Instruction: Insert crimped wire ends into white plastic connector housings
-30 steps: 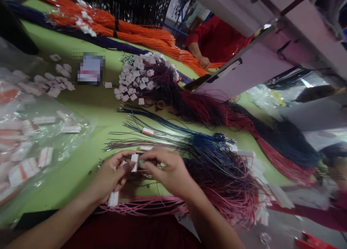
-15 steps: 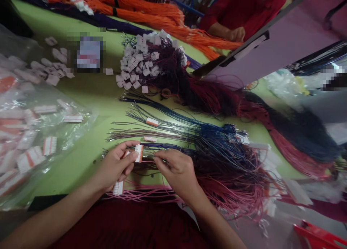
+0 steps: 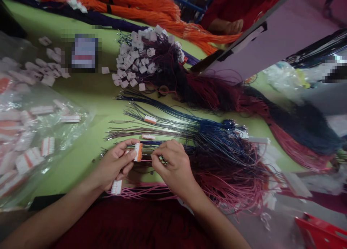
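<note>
Between the thumb and fingers of my left hand [image 3: 116, 162] is a white and orange connector housing [image 3: 138, 152], its orange side turned to the right. A pink wire [image 3: 146, 160] runs from that side toward my right hand [image 3: 172, 162]. My right hand pinches a thin wire whose tip points at the housing, a short gap away. Another white connector housing [image 3: 116, 187] shows below my left palm; I cannot tell whether it is held. Two more housings, one [image 3: 150, 119] and a second [image 3: 148, 137], lie on the wires beyond my hands.
Loose blue wires [image 3: 211, 129] and pink wires [image 3: 244, 194] spread to the right. A plastic bag [image 3: 67, 133] of housings lies left. Farther back are a bundle with white connectors [image 3: 132, 61], orange wires [image 3: 151, 10] and a slanted panel [image 3: 244, 50]. Another person's hand [image 3: 234, 26] is at the back.
The view has shifted slightly. The housing in my left hand now shows more of its orange side. My right hand has turned a little and stays closed near the housing.
</note>
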The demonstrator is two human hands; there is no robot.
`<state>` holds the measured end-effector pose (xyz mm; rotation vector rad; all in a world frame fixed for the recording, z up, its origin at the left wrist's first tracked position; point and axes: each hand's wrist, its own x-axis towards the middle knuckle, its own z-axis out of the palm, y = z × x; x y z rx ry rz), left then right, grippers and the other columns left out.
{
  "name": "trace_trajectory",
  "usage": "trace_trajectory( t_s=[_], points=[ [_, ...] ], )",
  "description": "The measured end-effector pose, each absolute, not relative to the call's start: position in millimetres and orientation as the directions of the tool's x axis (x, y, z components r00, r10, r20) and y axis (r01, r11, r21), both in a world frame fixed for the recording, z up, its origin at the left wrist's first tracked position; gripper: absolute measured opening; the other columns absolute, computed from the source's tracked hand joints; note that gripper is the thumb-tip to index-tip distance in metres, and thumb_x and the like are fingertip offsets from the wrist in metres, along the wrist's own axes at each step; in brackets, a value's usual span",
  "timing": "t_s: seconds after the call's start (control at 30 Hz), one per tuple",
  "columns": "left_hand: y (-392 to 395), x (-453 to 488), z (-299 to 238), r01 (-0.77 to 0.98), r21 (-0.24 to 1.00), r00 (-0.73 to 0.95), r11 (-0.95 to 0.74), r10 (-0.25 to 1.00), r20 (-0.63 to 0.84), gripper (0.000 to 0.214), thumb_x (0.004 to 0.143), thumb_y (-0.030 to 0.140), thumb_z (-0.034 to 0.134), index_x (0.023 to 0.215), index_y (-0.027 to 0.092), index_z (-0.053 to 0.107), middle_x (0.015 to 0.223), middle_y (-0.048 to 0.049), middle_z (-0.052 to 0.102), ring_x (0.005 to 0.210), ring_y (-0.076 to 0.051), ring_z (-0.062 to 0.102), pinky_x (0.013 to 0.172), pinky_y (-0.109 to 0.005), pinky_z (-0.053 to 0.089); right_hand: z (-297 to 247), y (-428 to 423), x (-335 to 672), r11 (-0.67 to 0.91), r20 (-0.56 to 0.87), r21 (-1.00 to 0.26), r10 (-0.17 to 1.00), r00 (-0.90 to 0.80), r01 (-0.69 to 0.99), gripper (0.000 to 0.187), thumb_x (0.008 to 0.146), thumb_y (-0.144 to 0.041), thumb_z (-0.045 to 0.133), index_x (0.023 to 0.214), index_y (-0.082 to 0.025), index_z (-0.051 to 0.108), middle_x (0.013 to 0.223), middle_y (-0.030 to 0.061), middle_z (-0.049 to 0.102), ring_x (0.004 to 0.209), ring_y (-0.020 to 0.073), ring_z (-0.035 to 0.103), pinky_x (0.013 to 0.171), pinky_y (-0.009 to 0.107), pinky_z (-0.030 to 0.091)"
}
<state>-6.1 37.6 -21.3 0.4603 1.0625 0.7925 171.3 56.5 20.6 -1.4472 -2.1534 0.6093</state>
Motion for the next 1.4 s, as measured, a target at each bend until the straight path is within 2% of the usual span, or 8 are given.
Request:
trace_trajectory(
  t_s=[0.3, 0.6, 0.9, 1.17, 1.4],
  points=[
    [36.7, -5.5, -23.0, -0.344, 0.679, 0.271, 0.649, 0.761, -0.59, 0.045, 0.075, 0.039, 0.068, 0.113, 0.022, 0.051, 0.05, 0.0112, 0.042, 0.034, -0.002, 0.026, 0.032, -0.011, 0.016, 23.3, 58.2, 169.6, 0.323, 0.115, -0.609, 0.939, -0.323, 0.724, 0.015, 0.076, -0.011, 0.06, 0.064, -0.018, 0.065, 0.067, -0.0002, 0.06, 0.07, 0.0141, 0.052, 0.069, 0.03, 0.033],
    [32.4, -2.5, -24.6, -0.238, 0.799, 0.116, 0.552, 0.833, -0.541, 0.04, 0.076, 0.037, 0.067, 0.11, 0.02, 0.055, 0.048, 0.0109, 0.043, 0.033, -0.004, 0.034, 0.03, -0.013, 0.024, 20.8, 57.6, 168.1, 0.303, 0.1, -0.646, 0.944, -0.316, 0.7, 0.016, 0.076, -0.011, 0.058, 0.063, -0.019, 0.064, 0.068, 0.0, 0.061, 0.07, 0.0144, 0.054, 0.07, 0.03, 0.035],
    [32.8, -4.5, -26.8, -0.271, 0.756, 0.19, 0.596, 0.803, -0.564, 0.047, 0.075, 0.039, 0.067, 0.116, 0.019, 0.054, 0.042, 0.0125, 0.04, 0.03, -0.003, 0.026, 0.03, -0.012, 0.018, 14.9, 56.1, 166.3, 0.331, 0.115, -0.674, 0.93, -0.348, 0.66, 0.017, 0.079, -0.012, 0.056, 0.067, -0.021, 0.064, 0.073, 0.0006, 0.066, 0.075, 0.0156, 0.056, 0.073, 0.032, 0.037],
    [31.6, -1.8, -27.1, -0.222, 0.778, 0.162, 0.587, 0.809, -0.565, 0.042, 0.075, 0.037, 0.068, 0.111, 0.018, 0.057, 0.046, 0.0107, 0.043, 0.033, -0.004, 0.033, 0.031, -0.013, 0.022, 5.7, 55.7, 163.9, 0.388, 0.133, -0.652, 0.904, -0.406, 0.651, 0.018, 0.079, -0.01, 0.057, 0.066, -0.019, 0.062, 0.07, -0.0001, 0.064, 0.072, 0.0144, 0.054, 0.069, 0.03, 0.034],
    [32.4, -1.9, -23.9, -0.213, 0.753, 0.178, 0.622, 0.783, -0.596, 0.05, 0.074, 0.04, 0.067, 0.117, 0.017, 0.055, 0.041, 0.0124, 0.039, 0.031, -0.004, 0.027, 0.031, -0.014, 0.019, 2.1, 53.1, 159.5, 0.408, 0.151, -0.641, 0.897, -0.414, 0.65, 0.02, 0.084, -0.013, 0.052, 0.068, -0.019, 0.061, 0.072, 0.0018, 0.065, 0.072, 0.0151, 0.055, 0.072, 0.031, 0.037]
  ],
)
